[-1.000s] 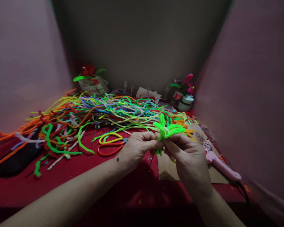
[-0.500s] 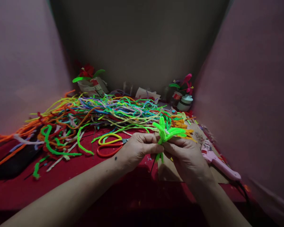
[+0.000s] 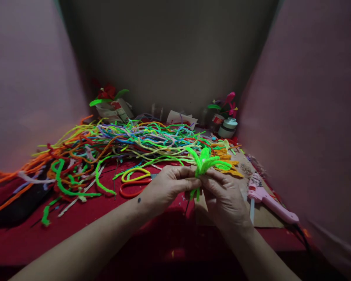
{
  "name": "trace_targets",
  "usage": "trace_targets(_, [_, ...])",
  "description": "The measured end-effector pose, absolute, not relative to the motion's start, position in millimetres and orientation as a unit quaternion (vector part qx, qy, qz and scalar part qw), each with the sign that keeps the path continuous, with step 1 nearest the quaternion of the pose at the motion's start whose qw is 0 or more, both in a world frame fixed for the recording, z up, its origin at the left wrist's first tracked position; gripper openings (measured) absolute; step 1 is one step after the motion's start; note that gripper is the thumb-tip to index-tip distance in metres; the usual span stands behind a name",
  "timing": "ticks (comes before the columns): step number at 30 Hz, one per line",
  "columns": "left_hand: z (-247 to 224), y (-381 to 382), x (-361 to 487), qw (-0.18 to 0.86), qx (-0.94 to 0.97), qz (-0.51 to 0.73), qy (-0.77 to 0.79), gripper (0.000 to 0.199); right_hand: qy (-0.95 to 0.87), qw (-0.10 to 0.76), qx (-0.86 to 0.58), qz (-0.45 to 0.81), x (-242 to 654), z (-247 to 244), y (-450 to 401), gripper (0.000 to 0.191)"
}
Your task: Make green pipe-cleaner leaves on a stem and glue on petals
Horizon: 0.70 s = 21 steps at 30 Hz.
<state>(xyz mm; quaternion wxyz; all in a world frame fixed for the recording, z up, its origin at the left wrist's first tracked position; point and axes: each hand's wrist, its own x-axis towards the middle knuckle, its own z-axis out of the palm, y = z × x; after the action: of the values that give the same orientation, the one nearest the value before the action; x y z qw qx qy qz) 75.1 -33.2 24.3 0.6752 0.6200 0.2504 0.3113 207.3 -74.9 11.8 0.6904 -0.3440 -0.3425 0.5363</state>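
Bright green pipe cleaners bent into a petalled flower shape (image 3: 205, 160) stand upright between my two hands, loops spread at the top and short ends hanging below. My left hand (image 3: 175, 185) pinches the narrow base from the left, thumb and forefinger closed on it. From the other side my right hand (image 3: 224, 191) grips the same base with closed fingers. A thin dark wire shows under the green ends; whether it joins them is hidden. Scissors (image 3: 136, 175) with one yellow and one red handle lie beside my left hand, their blades partly covered by it.
A large heap of coloured pipe cleaners (image 3: 146, 140) spreads behind my hands. On the right a pink glue gun (image 3: 273, 203) rests on brown cardboard (image 3: 269, 218). Farther back are a pale jar (image 3: 228, 128), pink flowers (image 3: 230, 103) and red flowers (image 3: 107, 93). A red cloth (image 3: 105, 222) covers the table.
The green flower shape has turned a little, its loops now leaning differently. My right hand has shifted slightly left, uncovering the glue stick or pale rod by the glue gun.
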Motion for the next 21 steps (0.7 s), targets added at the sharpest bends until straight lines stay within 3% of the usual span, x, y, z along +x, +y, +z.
trace_targets(3, [30, -41, 75, 0.576, 0.698, 0.329, 0.270, 0.014, -0.343, 0.702, -0.382, 0.493, 205, 16, -74, 0.007])
trace_targets(8, [15, -47, 77, 0.234, 0.831, 0.395, 0.314, 0.018, -0.399, 0.692, -0.426, 0.426, 199, 15, -79, 0.002])
trace_targets(10, [9, -45, 77, 0.156, 0.849, 0.417, 0.283, 0.021, -0.419, 0.706, -0.409, 0.399, 195, 10, -81, 0.006])
trace_targets(13, [7, -43, 76, 0.136, 0.854, 0.433, 0.253, 0.020, -0.433, 0.721, -0.402, 0.362, 192, 4, -83, 0.010])
trace_targets(21, [15, -41, 75, 0.241, 0.838, 0.422, 0.249, 0.023, -0.444, 0.718, -0.396, 0.361, 196, 6, -87, 0.015])
